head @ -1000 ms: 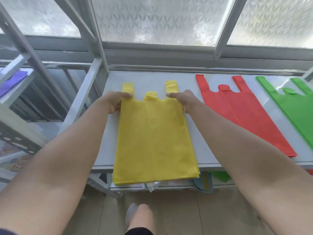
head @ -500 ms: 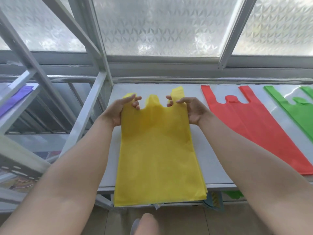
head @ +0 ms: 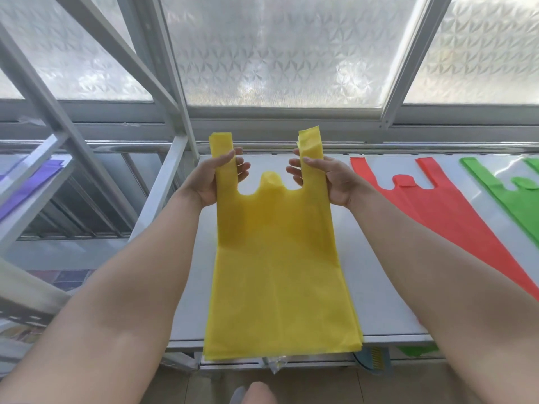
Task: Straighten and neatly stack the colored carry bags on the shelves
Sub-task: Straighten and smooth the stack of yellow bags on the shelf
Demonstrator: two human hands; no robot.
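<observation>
White shelf [head: 364, 287] under frosted windows [head: 285, 53]: red bags [head: 455, 217], green bags [head: 513, 199] lie flat rightward; left hand [head: 217, 177], right hand [head: 326, 179] grip yellow bags [head: 280, 272] by the handles, not yet laid.

Bright daylight floods through the frosted window [head: 280, 51]; wide-angle edges bend and soften.

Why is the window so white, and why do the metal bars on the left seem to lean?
Head view: daylight through the frosted window washes it out. Head view: glare shines on the shelf by the green bag. Head view: the wide-angle lens splays the rack bars outward towards the edge.
</observation>
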